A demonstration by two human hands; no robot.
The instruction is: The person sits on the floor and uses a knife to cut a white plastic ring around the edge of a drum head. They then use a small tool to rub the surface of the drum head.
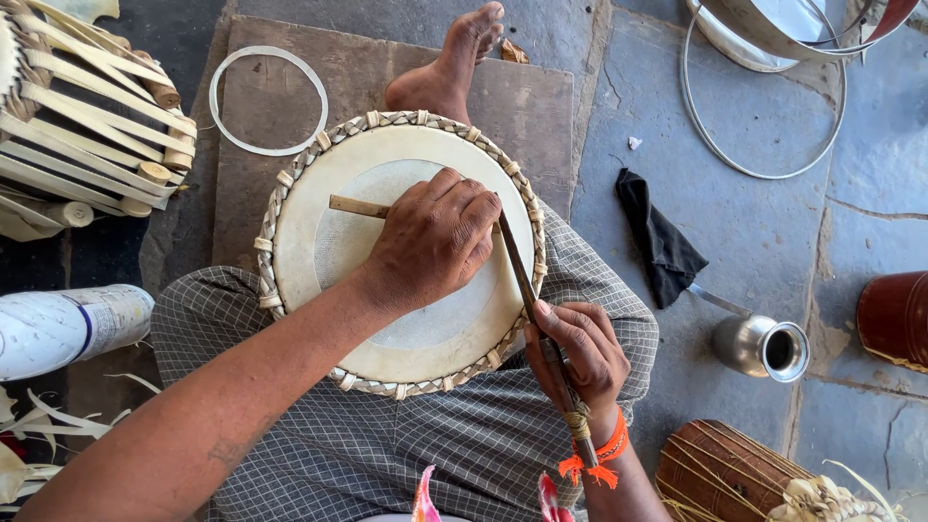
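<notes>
**Head view: blade at work on a drumhead**

Head camera looked straight down on a round drumhead, pale skin with a braided rim, which rested on the person's lap over checked cloth, above a brown mat on the stone floor. The left hand lay on the middle of the skin, fingers curled together and pressed down over a small wooden stick. The right hand, at the drumhead's lower right rim, had its fingers wrapped tight round a long thin blade tool, whose tip ran under the left fingertips.

Risk, as I judged it: the tip sat right beside those fingers, so a slip could nick them or gouge the skin. The drum was only propped on the lap, so a wobble could cause it.

Beyond: a bare foot, a white ring on the mat's upper left corner, a black cloth, a steel pot, a wire hoop.
</notes>
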